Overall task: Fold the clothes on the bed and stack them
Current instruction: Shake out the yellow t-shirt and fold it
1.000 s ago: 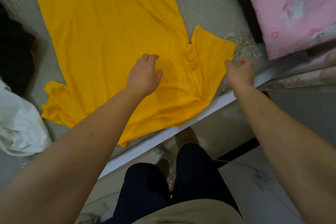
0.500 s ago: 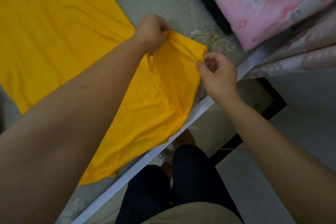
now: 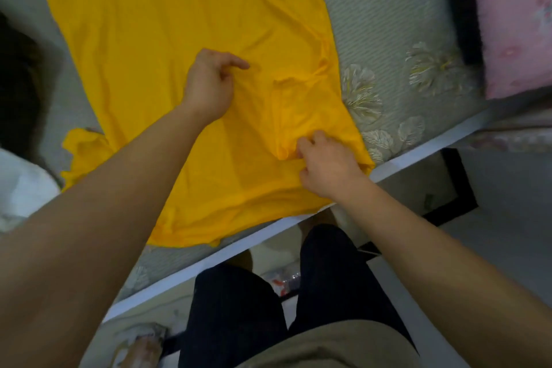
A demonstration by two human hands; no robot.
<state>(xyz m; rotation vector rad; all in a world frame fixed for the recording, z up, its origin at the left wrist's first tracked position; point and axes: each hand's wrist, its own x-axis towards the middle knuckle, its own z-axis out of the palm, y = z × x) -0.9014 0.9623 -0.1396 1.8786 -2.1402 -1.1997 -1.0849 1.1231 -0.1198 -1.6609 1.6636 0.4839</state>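
Head view: left hand [image 3: 209,84] and right hand [image 3: 327,166], arms outstretched, each pinch the yellow shirt [image 3: 179,24].

Yellow shirt [image 3: 179,24]: thin matt cloth (creased); bed cover [image 3: 388,24]: ribbed woven fabric.

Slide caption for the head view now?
Head view: sleeve folded in over yellow shirt on the bed; right hand pinches the fold, left hand rests on the shirt.

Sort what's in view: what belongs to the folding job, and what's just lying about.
Job:
yellow shirt, gripped by the left hand and right hand
white garment, waiting at the left
bed

Lying about:
pink pillow
floor clutter
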